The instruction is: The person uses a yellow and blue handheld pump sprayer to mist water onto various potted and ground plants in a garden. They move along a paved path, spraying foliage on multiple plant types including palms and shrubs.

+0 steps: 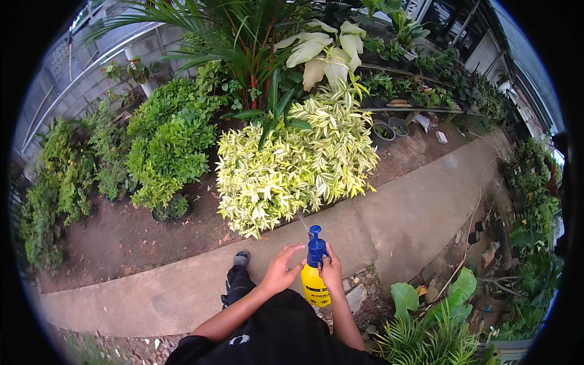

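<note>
My right hand [331,269] is closed round the blue handle of a yellow pump sprayer bottle [315,285], which stands roughly upright before my body. A fine spray leaves its blue head [315,244] towards a bush with cream-and-green variegated leaves [296,169]. Close to the left of the bottle is my left hand [283,269], its fingers spread and holding nothing; whether a fingertip touches the bottle cannot be told.
A concrete path [182,292] crosses under me. Green shrubs [169,137], a red-stemmed palm [253,77] and a block wall [91,86] lie beyond. Plastic pots [383,132] stand beside the path. Leafy plants [438,301] and a long thin hose or cord [477,205] are at right.
</note>
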Demonstrator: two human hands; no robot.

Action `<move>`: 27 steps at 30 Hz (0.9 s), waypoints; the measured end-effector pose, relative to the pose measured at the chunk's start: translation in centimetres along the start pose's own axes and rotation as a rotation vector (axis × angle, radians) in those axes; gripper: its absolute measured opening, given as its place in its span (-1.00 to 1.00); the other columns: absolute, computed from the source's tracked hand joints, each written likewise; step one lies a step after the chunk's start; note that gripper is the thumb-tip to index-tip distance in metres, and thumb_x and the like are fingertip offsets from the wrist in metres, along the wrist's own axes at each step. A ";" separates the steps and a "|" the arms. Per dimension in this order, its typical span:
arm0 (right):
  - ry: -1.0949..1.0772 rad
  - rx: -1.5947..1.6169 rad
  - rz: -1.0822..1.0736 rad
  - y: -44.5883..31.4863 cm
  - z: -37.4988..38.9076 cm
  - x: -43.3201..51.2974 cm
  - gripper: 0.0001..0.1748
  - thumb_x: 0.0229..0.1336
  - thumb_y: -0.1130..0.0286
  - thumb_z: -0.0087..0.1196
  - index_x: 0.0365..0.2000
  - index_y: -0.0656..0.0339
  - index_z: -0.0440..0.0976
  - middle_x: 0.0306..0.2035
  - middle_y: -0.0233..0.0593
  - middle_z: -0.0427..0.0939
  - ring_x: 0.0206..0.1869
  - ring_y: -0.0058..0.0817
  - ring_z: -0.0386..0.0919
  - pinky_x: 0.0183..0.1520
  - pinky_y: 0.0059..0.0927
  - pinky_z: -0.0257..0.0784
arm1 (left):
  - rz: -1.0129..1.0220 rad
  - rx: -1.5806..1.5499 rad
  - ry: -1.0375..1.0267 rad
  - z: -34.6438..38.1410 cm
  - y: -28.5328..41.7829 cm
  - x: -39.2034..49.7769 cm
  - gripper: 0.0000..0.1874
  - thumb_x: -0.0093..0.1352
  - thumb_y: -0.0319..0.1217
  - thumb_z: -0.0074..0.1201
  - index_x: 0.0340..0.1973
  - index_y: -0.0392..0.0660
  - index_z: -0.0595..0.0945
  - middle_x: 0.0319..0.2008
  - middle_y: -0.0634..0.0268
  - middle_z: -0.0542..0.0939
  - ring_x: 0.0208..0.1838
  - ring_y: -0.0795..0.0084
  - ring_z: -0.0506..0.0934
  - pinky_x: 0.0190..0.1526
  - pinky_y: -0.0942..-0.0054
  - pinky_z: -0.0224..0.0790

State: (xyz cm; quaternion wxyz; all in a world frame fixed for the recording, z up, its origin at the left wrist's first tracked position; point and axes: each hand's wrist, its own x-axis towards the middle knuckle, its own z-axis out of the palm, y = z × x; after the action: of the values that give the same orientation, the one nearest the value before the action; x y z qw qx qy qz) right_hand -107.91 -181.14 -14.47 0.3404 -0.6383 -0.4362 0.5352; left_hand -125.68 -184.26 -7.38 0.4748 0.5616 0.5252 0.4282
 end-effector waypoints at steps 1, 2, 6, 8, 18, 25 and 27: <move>0.004 0.043 -0.036 0.2 0.5 -0.3 -0.46 0.37 0.46 -0.28 0.33 0.04 0.06 -0.65 -0.46 0.31 -0.69 -0.73 0.20 -0.65 -0.63 0.17 | -0.015 0.008 0.005 -0.4 -0.4 -0.1 -0.55 0.34 -0.45 0.08 0.14 -0.12 0.42 0.13 0.12 0.41 0.15 0.22 0.45 0.03 0.32 0.42; 0.038 0.069 0.001 0.3 1.0 -0.5 -0.46 0.37 0.46 -0.28 0.33 0.05 0.06 -0.65 -0.46 0.31 -0.69 -0.73 0.20 -0.66 -0.62 0.17 | -0.030 0.012 0.012 -0.8 -0.9 -0.2 -0.55 0.33 -0.45 0.08 0.15 -0.12 0.42 0.12 0.12 0.42 0.14 0.21 0.45 0.03 0.31 0.43; -0.034 0.107 -0.070 -0.5 3.1 -1.0 -0.46 0.38 0.45 -0.30 0.34 0.06 0.03 -0.65 -0.48 0.28 -0.66 -0.74 0.19 -0.61 -0.64 0.19 | -0.078 -0.009 0.035 -2.5 -2.7 0.2 -0.54 0.33 -0.43 0.09 0.15 -0.11 0.42 0.11 0.11 0.42 0.14 0.20 0.46 0.02 0.30 0.43; 0.004 0.168 -0.108 -1.3 5.2 -1.0 -0.45 0.39 0.44 -0.32 0.36 0.03 0.00 -0.62 -0.49 0.27 -0.63 -0.75 0.20 -0.57 -0.65 0.21 | -0.005 0.031 0.031 -3.6 -3.3 0.6 -0.55 0.31 -0.40 0.10 0.12 -0.10 0.44 0.08 0.10 0.44 0.11 0.16 0.47 -0.04 0.27 0.45; 0.105 0.256 -0.120 -6.2 15.1 2.6 -0.44 0.39 0.45 -0.36 0.36 0.07 -0.05 -0.62 -0.48 0.28 -0.63 -0.73 0.21 -0.56 -0.63 0.24 | -0.096 0.008 -0.056 -12.6 -5.1 1.2 -0.53 0.34 -0.38 0.10 0.16 -0.10 0.40 0.10 0.14 0.43 0.14 0.23 0.46 0.02 0.30 0.42; 0.021 0.185 0.004 -7.8 20.9 3.8 -0.46 0.37 0.46 -0.34 0.34 0.04 0.04 -0.61 -0.46 0.32 -0.65 -0.73 0.23 -0.59 -0.63 0.23 | -0.020 0.020 -0.035 -19.7 -7.7 3.0 -0.54 0.34 -0.41 0.09 0.15 -0.07 0.41 0.12 0.18 0.43 0.14 0.30 0.46 -0.01 0.36 0.42; -0.074 0.162 0.085 -7.9 22.0 3.9 -0.46 0.38 0.46 -0.33 0.34 0.02 0.04 -0.61 -0.46 0.32 -0.64 -0.73 0.23 -0.59 -0.63 0.23 | -0.049 -0.020 -0.027 -21.4 -8.4 3.6 -0.56 0.34 -0.42 0.09 0.14 -0.08 0.42 0.10 0.18 0.44 0.11 0.32 0.47 -0.02 0.37 0.43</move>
State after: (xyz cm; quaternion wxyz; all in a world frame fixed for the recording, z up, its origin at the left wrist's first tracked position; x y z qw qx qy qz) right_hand -130.78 -175.17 -13.17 0.3515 -0.6064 -0.3762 0.6060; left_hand -147.93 -178.92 -11.76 0.4976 0.5495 0.5280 0.4143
